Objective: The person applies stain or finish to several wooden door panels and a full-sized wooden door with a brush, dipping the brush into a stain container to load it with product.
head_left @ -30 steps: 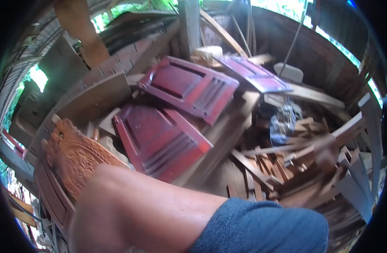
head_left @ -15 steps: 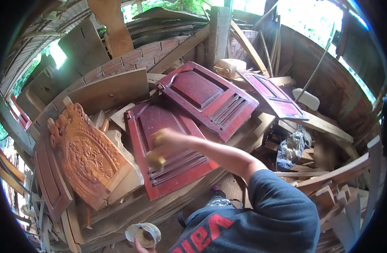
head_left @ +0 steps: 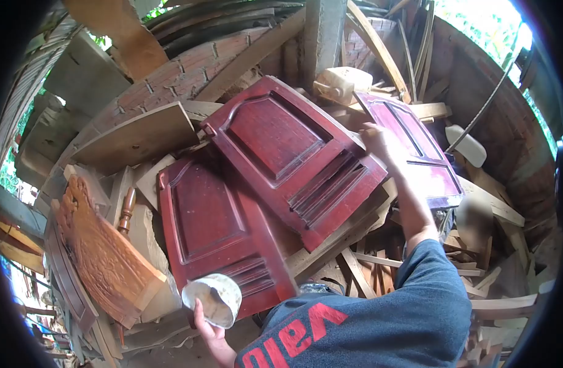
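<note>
My left hand [head_left: 209, 331] grips a white bowl [head_left: 215, 299] with a whitish, stained inside, tilted over the lower end of the lower red cabinet door [head_left: 208, 214]. Stretched forward, my right hand [head_left: 378, 140] is at the right edge of the upper red cabinet door [head_left: 278, 135]. Its fingers look curled, and what they hold, if anything, is hidden. That upper door overlaps the lower one; both have a raised panel and slats. Just right of my right hand leans a glossy purplish door [head_left: 410, 138].
A carved wooden panel [head_left: 103, 251] leans at the left beside a turned wooden piece [head_left: 127, 211]. A pale plastic jug [head_left: 343, 84] stands behind the doors. Scrap boards [head_left: 355, 276] fill the lower right, and a concrete post [head_left: 324, 37] rises at the back.
My right hand has moved from the lower door up and right to the upper door's edge; the yellowish thing in it no longer shows. My left hand has raised the bowl. The view has shifted.
</note>
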`<state>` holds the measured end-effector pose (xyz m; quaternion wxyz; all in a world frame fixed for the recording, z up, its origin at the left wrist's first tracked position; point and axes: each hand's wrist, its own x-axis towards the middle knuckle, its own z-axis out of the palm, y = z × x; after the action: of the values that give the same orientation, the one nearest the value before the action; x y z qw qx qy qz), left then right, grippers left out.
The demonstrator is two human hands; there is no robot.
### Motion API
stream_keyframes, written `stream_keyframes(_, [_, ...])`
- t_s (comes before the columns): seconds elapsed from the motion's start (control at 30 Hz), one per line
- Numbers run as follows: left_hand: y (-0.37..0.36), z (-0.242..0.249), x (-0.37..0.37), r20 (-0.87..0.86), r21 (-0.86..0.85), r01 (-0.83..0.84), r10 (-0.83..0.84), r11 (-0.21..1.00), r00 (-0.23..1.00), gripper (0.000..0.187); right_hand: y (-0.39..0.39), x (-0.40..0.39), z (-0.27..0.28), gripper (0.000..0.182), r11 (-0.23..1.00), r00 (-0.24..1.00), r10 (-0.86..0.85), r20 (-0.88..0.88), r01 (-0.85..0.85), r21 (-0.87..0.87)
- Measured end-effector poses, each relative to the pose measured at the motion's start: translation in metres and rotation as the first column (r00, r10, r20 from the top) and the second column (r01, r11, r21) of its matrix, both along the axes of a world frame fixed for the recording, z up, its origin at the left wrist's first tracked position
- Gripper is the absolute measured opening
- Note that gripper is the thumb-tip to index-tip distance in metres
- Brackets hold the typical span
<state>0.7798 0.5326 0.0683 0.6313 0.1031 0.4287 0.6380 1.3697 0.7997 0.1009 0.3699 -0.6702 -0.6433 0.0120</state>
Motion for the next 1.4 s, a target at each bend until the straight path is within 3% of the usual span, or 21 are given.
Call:
stream_keyframes(0.03, [0.011,-0.003,0.009,0.031,-0.014,0.038,-0.038,0.999,0.999,0.059,0.011,-0.026,-0.011,0.009,0.967,0.950,0.072,0.305,-0.142,0.212])
stream_keyframes(0.1, [0.031,-0.002,0.029,0.038,-0.053,0.063,-0.061,0.997,0.997,0.058,0.005,-0.103,-0.043,0.011,0.956,0.903,0.259,0.344,-0.190,-0.222])
stream_keyframes(0.13, [0.037,-0.003,0.036,0.030,-0.061,0.066,-0.064,0.996,0.998,0.058,-0.021,-0.171,0.022,0.010,0.790,0.783,0.445,0.435,-0.114,-0.602])
stream_keyframes(0.2, [0.048,-0.005,0.043,0.010,-0.093,0.104,-0.104,0.990,0.995,0.057,-0.050,-0.228,-0.059,0.015,0.901,0.563,0.384,0.732,-0.402,-0.164])
stream_keyframes(0.23, [0.052,-0.007,0.042,0.002,-0.105,0.107,-0.107,0.989,0.994,0.057,-0.062,-0.250,-0.057,0.015,0.785,0.723,0.600,0.341,-0.615,-0.077])
stream_keyframes(0.3, [0.055,-0.014,0.038,0.028,-0.131,0.152,-0.149,0.980,0.988,0.059,-0.072,-0.264,-0.029,0.015,0.613,0.621,0.767,-0.161,-0.784,-0.101])
stream_keyframes(0.4, [0.057,-0.013,0.035,0.019,-0.136,0.174,-0.173,0.975,0.985,0.062,-0.039,-0.205,-0.030,0.017,0.664,0.566,0.627,-0.535,-0.748,-0.014])
stream_keyframes(0.43, [0.057,-0.011,0.033,0.029,-0.126,0.183,-0.181,0.975,0.983,0.063,-0.010,-0.160,-0.077,0.019,0.766,0.605,0.484,-0.633,-0.643,-0.029])
stream_keyframes(0.5, [0.056,-0.013,0.025,0.054,-0.094,0.206,-0.202,0.974,0.978,0.061,0.014,-0.097,-0.045,0.010,0.939,0.814,0.244,-0.527,-0.334,-0.081])
stream_keyframes(0.57, [0.052,-0.013,0.021,0.078,-0.064,0.226,-0.221,0.972,0.972,0.059,0.042,-0.042,-0.034,0.020,0.997,0.891,0.005,-0.454,-0.037,-0.061])
stream_keyframes(0.7, [0.051,-0.011,0.024,0.031,-0.016,0.187,-0.187,0.982,0.982,0.063,0.059,-0.056,-0.034,0.011,0.931,0.973,-0.045,0.228,-0.043,0.363])
stream_keyframes(0.87, [0.050,-0.026,0.018,0.131,-0.005,0.224,-0.221,0.975,0.966,0.065,-0.006,-0.242,-0.038,0.011,0.932,0.839,0.324,0.438,-0.204,-0.298])
stream_keyframes(0.97, [0.048,-0.036,0.017,0.122,0.002,0.236,-0.235,0.972,0.964,0.063,-0.037,-0.300,-0.034,0.016,0.772,0.771,0.635,0.038,-0.633,-0.059])
stream_keyframes(1.03, [0.047,-0.033,0.020,0.128,-0.037,0.242,-0.236,0.970,0.963,0.062,-0.026,-0.299,-0.041,0.017,0.718,0.653,0.618,-0.437,-0.696,-0.026])
stream_keyframes(1.07, [0.047,-0.024,0.025,0.125,-0.024,0.248,-0.243,0.968,0.962,0.062,-0.022,-0.281,-0.026,0.012,0.709,0.531,0.401,-0.746,-0.696,-0.115])
stream_keyframes(1.1, [0.047,-0.023,0.027,0.128,-0.027,0.231,-0.225,0.973,0.966,0.062,0.004,-0.249,-0.052,0.009,0.709,0.334,0.428,-0.840,-0.700,0.083])
stream_keyframes(1.13, [0.047,-0.023,0.027,0.126,-0.011,0.234,-0.231,0.972,0.965,0.062,0.025,-0.213,-0.058,0.009,0.840,0.653,0.407,-0.639,-0.543,-0.020])
stream_keyframes(1.2, [0.044,-0.033,0.023,0.144,0.011,0.223,-0.222,0.975,0.964,0.064,0.081,-0.114,-0.075,0.006,0.947,0.945,0.311,-0.102,-0.299,0.120])
stream_keyframes(1.3, [0.040,-0.031,0.024,0.193,0.033,0.189,-0.192,0.981,0.962,0.064,0.109,-0.015,-0.049,0.022,0.981,0.991,-0.040,0.125,0.016,0.192])
stream_keyframes(1.33, [0.040,-0.035,0.023,0.209,0.031,0.179,-0.181,0.983,0.961,0.065,0.084,-0.040,-0.006,0.016,0.989,0.972,-0.128,-0.198,0.140,0.046])
stream_keyframes(1.4, [0.041,-0.034,0.023,0.206,0.035,0.167,-0.170,0.985,0.964,0.065,0.099,-0.032,-0.030,0.008,0.962,0.967,-0.030,0.252,-0.041,0.270])
